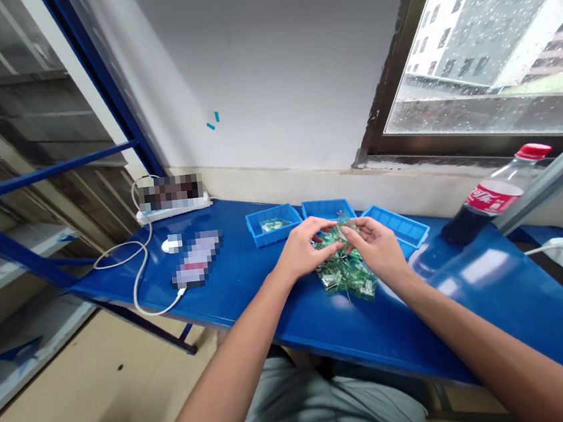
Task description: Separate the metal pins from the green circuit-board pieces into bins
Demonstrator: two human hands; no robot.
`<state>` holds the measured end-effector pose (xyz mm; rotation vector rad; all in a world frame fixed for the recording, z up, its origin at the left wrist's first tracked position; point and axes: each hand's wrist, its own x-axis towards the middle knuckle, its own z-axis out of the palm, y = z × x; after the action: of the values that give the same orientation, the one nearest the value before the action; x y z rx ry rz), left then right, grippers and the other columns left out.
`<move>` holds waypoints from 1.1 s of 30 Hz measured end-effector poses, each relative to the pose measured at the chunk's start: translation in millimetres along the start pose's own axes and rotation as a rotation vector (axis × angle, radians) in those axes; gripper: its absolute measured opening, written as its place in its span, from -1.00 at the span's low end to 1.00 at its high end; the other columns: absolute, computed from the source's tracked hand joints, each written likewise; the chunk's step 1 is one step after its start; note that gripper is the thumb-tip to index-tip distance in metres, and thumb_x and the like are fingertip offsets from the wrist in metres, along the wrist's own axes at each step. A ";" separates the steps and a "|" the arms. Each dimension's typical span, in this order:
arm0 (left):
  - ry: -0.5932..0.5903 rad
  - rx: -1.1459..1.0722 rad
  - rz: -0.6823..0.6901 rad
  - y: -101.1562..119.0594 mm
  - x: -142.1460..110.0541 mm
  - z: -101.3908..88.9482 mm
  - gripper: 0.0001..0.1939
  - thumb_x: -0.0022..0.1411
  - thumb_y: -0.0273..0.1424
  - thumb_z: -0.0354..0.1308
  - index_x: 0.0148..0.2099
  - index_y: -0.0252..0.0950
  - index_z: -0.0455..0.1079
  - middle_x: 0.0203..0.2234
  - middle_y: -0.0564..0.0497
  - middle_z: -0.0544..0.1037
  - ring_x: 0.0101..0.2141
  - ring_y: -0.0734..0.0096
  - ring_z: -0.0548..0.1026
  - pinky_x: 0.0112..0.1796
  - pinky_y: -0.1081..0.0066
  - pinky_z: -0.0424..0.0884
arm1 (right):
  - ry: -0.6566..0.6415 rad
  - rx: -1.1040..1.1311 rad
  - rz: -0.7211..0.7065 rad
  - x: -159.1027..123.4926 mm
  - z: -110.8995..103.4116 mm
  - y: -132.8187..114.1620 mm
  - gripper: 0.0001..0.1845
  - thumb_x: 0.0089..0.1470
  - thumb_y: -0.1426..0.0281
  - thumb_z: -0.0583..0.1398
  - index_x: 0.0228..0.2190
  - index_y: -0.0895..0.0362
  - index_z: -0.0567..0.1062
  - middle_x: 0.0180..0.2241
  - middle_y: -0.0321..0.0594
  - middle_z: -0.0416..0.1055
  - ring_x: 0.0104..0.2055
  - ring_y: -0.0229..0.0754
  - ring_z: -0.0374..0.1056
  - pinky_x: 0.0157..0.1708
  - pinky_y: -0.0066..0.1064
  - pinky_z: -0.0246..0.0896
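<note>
A pile of small, shiny green pieces with silvery parts [346, 278] lies on the blue table in front of me; their exact kind is too small to tell. Above its far side, my left hand [302, 246] reaches in with thumb and fingers curled at a small green piece [346, 226]. From the other side my right hand [378, 248] pinches the same piece between thumb and fingers. The fingertips partly hide it. Just beyond the hands stand three blue trays: the left tray [277, 237] holds some green pieces, the middle tray [325, 205] a small item, and the right tray [411, 229] is partly covered by my right hand.
A cola bottle [491, 195] leans at the right by a grey metal bar [554, 172]. On the left lie a blurred phone [197, 259] with a white cable [142, 299], a white round object [170, 244] and a power strip [175, 210]. A wall and window border the back.
</note>
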<state>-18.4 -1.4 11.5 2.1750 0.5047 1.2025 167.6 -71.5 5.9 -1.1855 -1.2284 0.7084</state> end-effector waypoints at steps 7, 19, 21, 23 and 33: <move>0.058 0.037 -0.077 -3.0 -0.3 0.3 -0.75 0.38 -0.36 0.26 0.06 -0.27 0.59 -0.08 -0.13 0.65 -0.11 0.22 0.63 -0.10 0.27 0.62 | -0.103 0.037 -0.032 -3.3 2.5 -6.8 -0.52 0.22 -0.06 0.31 -0.09 0.07 0.56 -0.12 -0.06 0.63 -0.09 0.03 0.58 -0.26 -0.19 0.59; 0.219 0.229 -0.088 0.1 0.2 -10.4 -0.76 0.46 -0.42 0.14 0.07 -0.22 0.57 -0.03 -0.08 0.67 -0.05 0.19 0.63 -0.02 0.22 0.58 | -0.071 -0.174 -0.105 -6.5 -0.6 -1.3 -0.60 0.25 0.00 0.29 -0.11 0.05 0.59 -0.24 -0.10 0.61 -0.21 0.00 0.55 -0.34 -0.22 0.50; 0.271 0.285 -0.057 0.4 0.3 -15.0 -0.74 0.49 -0.43 0.09 0.07 -0.22 0.58 0.00 -0.09 0.65 0.01 0.19 0.60 0.06 0.18 0.55 | -0.067 -0.242 -0.146 -7.7 -0.3 -2.4 -0.62 0.27 0.02 0.28 -0.11 0.04 0.60 -0.21 -0.10 0.61 -0.20 0.01 0.55 -0.31 -0.21 0.50; 0.316 0.305 -0.052 0.4 0.6 -17.7 -0.73 0.50 -0.43 0.08 0.08 -0.21 0.58 0.01 -0.10 0.64 0.00 0.20 0.60 0.06 0.18 0.55 | -0.047 -0.307 -0.193 -8.1 0.1 -4.7 -0.64 0.29 0.04 0.26 -0.11 0.05 0.61 -0.19 -0.10 0.61 -0.21 -0.01 0.55 -0.29 -0.20 0.49; 0.249 0.684 -0.090 -17.6 -5.8 -32.7 -0.66 0.42 -0.54 0.08 0.07 -0.22 0.62 0.06 -0.16 0.61 0.11 0.00 0.48 0.12 0.00 0.41 | -0.057 -0.432 -0.278 -3.9 -5.1 -2.1 -0.70 0.34 0.12 0.21 -0.05 0.02 0.59 -0.12 -0.10 0.60 -0.21 0.01 0.51 -0.20 -0.11 0.48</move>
<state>-50.1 18.7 9.8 2.5123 1.2589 1.3988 171.1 -77.2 7.1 -1.3105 -1.6090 0.2762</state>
